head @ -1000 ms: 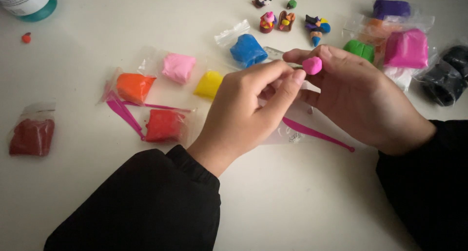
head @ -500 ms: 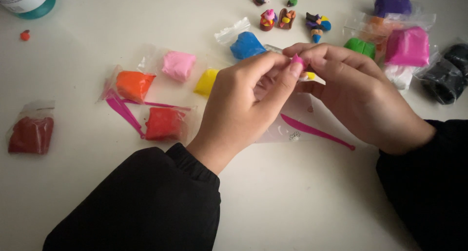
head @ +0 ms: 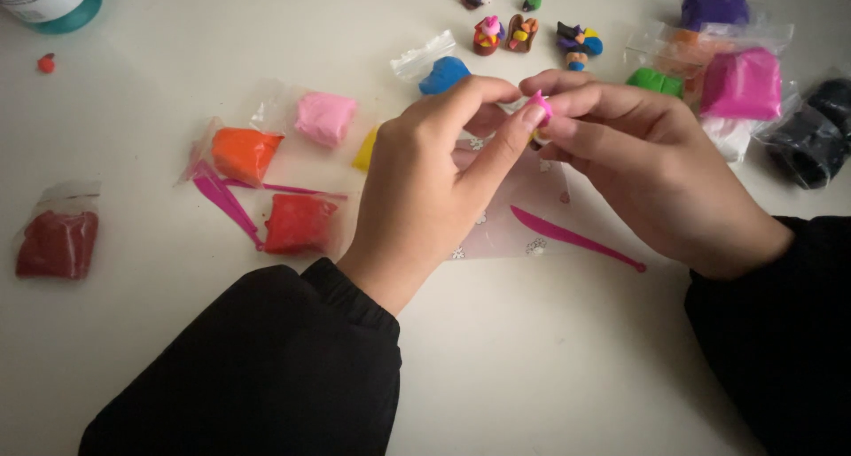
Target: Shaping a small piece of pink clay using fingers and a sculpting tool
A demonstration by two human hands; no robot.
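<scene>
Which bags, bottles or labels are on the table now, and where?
Labelled bottle: far left corner, white with teal base.
Dark red clay bag: left edge.
Orange clay bag: left of hands.
Magenta clay bag: far right.
Black clay bag: right edge.

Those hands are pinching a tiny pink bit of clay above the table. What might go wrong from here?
The pink clay piece is tiny and squeezed between fingertips of the left hand and right hand, so it may get squashed out of shape or slip from the grip. If dropped, it might land on the clear plastic sheet or against the pink modelling tool and dent.
</scene>
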